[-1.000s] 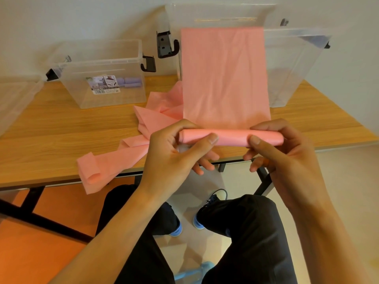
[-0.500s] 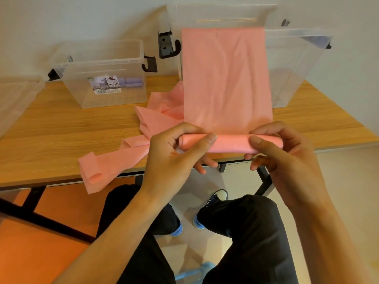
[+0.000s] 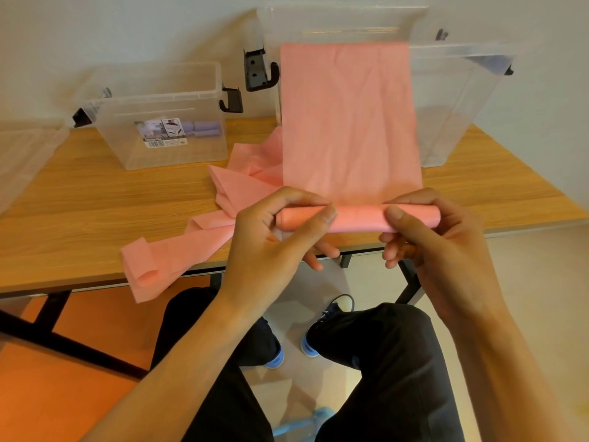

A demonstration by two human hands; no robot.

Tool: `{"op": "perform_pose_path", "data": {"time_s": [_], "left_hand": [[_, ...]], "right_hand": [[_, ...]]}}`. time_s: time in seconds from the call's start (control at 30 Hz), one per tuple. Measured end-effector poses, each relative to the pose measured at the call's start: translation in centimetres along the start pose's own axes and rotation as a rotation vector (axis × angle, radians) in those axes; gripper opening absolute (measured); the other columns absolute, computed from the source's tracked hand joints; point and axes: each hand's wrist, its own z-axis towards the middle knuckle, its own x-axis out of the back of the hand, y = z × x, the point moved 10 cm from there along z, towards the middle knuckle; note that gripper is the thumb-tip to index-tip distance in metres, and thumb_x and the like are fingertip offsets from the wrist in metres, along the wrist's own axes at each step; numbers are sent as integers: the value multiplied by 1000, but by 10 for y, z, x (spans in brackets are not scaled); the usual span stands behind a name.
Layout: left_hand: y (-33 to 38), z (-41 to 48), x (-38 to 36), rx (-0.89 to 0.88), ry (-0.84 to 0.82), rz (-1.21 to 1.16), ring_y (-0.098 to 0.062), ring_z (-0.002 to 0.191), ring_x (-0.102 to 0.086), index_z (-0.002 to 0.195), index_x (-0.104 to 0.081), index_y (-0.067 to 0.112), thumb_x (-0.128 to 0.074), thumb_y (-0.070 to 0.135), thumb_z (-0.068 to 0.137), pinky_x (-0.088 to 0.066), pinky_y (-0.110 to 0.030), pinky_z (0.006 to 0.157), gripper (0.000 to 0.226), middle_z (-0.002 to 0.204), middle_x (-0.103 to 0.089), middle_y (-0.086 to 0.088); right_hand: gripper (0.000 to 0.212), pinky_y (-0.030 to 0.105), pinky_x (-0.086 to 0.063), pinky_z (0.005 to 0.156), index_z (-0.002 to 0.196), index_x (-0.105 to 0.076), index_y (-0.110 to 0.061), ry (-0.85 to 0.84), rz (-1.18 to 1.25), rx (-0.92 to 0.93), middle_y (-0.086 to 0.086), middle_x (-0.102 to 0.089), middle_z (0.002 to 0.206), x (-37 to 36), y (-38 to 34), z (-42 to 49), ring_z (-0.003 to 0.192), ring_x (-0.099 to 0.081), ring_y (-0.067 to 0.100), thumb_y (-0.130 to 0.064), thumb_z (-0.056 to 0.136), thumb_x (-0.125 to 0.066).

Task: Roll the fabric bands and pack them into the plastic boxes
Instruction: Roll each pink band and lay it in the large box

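Roll [image 3: 357,218] pinched in grip of left hand [image 3: 271,244], right hand [image 3: 439,250]; band [image 3: 347,122] screens big box [image 3: 462,100]

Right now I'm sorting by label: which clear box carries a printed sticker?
The smaller box on the left, sticker on its front wall; the taller box behind the pink band shows none.
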Motion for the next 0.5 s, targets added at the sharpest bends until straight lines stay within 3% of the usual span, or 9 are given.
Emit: {"op": "perform_pose_path", "data": {"time_s": [0.1, 0.2, 0.33, 0.5], "left_hand": [[2, -1, -2, -13, -32, 11, -31, 64, -74, 104, -68, 5, -74, 8, 85, -54, -31, 48, 20, 83, -75, -9], [1, 1, -2, -9, -28, 14, -30, 60, -72, 98, -66, 2, -71, 8, 88, -54, -32, 48, 12, 82, -76, -12], [-2, 1, -4, 36, -31, -3, -31, 58, -72, 94, -65, 1, -70, 10, 89, -55, -31, 49, 12, 77, -76, -13], [-3, 1, -3, 57, -19, -12, -30, 71, -76, 103, -65, 5, -76, 9, 83, -56, -30, 51, 22, 82, -76, -10]], "right_hand": [[26, 27, -51, 47, 92, -66, -2, 27, 11, -7, 14, -63, 62, 2, 1, 1, 46, -58, 22, -25, 80, -71], [34, 28, -52, 50, 94, -66, -2, 7, -3, -8, 14, -66, 71, 0, 0, 1, 52, -61, 25, -31, 79, -72], [23, 27, -52, 50, 96, -69, -7, -9, -10, 5, 10, -67, 83, -1, -2, 1, 58, -64, 25, -20, 78, -72], [23, 27, -52, 49, 86, -66, -3, 23, -17, 8, 14, -64, 69, 1, -2, 0, 49, -61, 23, -22, 77, -74]]}}
